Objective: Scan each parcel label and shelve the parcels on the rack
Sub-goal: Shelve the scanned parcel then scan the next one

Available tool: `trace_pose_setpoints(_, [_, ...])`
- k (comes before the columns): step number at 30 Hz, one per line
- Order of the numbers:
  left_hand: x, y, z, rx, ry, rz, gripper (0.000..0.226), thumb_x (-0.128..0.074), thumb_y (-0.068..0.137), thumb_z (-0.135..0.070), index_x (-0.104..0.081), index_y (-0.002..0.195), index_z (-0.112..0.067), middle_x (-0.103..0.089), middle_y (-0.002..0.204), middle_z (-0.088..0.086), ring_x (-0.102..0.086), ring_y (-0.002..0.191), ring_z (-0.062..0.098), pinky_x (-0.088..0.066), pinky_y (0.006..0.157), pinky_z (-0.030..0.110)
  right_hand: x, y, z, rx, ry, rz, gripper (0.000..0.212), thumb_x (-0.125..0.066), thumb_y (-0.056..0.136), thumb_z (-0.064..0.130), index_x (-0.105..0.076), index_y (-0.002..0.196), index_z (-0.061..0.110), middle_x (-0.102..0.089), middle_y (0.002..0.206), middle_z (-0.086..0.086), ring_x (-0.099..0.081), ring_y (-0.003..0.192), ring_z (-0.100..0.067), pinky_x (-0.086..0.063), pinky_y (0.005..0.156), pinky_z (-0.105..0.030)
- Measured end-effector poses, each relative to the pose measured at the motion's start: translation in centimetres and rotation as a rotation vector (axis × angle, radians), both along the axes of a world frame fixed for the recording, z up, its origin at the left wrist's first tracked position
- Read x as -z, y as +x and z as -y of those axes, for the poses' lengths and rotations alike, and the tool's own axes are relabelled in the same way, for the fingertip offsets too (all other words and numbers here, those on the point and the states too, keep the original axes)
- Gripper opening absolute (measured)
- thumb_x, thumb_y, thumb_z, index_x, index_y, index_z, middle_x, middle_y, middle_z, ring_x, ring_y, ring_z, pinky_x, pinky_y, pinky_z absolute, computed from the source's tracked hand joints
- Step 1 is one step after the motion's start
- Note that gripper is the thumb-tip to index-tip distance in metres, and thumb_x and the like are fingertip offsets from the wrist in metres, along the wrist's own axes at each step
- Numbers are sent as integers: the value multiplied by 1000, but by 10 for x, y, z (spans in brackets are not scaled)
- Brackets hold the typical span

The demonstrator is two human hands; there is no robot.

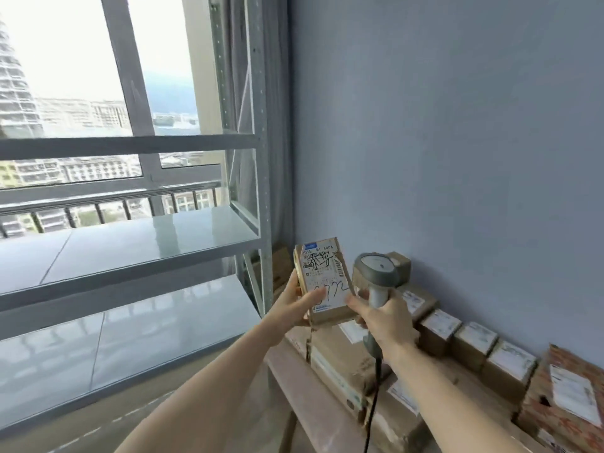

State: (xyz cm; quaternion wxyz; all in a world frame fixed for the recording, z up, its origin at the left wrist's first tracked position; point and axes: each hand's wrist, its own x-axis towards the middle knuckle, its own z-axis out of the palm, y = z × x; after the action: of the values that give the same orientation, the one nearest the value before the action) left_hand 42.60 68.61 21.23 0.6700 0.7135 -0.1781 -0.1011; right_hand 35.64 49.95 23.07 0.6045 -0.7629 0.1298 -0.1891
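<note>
A small brown cardboard parcel with a white label bearing black handwriting is held upright just right of the rack. My left hand grips its left side, thumb across the label. My right hand is closed around the handle of a grey barcode scanner, and its fingertips touch the parcel's lower right corner. The scanner's head sits to the right of the parcel. The grey metal rack stands on the left with bare shelves.
Several labelled cardboard parcels lie along the blue wall on a low table at the right, among them a red patterned one. The scanner's black cable hangs down. A large window lies behind the rack.
</note>
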Motion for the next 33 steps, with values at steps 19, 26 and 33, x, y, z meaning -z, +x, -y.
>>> trace_pose_setpoints(19, [-93, 83, -175, -441, -8, 110, 61, -69, 93, -45, -40, 145, -28, -56, 138, 4, -67, 115, 26, -64, 80, 44, -82, 162, -186, -331, 3, 169, 40, -88, 75, 34, -68, 104, 15, -74, 93, 4, -71, 89, -21, -59, 90, -41])
trace_pose_setpoints(26, [-133, 105, -251, -558, 21, 173, 69, -73, 87, -52, -40, 143, -28, -47, 141, 1, -64, 118, 26, -64, 79, 47, -120, 200, -262, -429, 8, 231, 38, -88, 76, 33, -70, 102, 13, -76, 91, -1, -73, 86, -23, -60, 86, -45])
trace_pose_setpoints(33, [-186, 130, -351, -555, 69, 269, 60, -63, 98, -31, -23, 142, -29, -52, 137, -5, -67, 109, 16, -64, 77, 39, -166, 236, -359, -462, 135, 295, 33, -87, 76, 26, -69, 100, 12, -76, 89, -2, -72, 81, -21, -59, 78, -34])
